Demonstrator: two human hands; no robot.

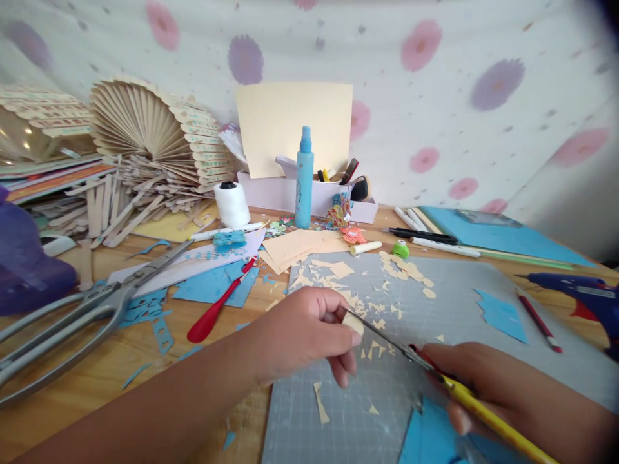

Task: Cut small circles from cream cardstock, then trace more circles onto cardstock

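Over the grey cutting mat (pixel 300 419), my left hand (pixel 309 328) pinches a small cream paper piece (pixel 354 323) between thumb and fingers. My right hand (pixel 478 374) grips slim metal scissors (pixel 387 338), whose thin blades reach to the paper's edge. A yellow stick-like thing (pixel 493 419) also runs through the right hand; its kind is unclear. Cream paper scraps (pixel 382 316) lie scattered around and beyond the hands. Rounded cream cut-outs (pixel 406 267) form a cluster at the mat's far side. Blue paper (pixel 428 435) is below my right hand.
At left lie large metal shears (pixel 111 303) and a red-handled tool (pixel 222 303). A blue spray bottle (pixel 304 183) and white thread spool (pixel 231 205) stand behind. To the right are a pencil (pixel 539 320) and a blue glue gun (pixel 575 287). Wooden sticks (pixel 104 206) pile up far left.
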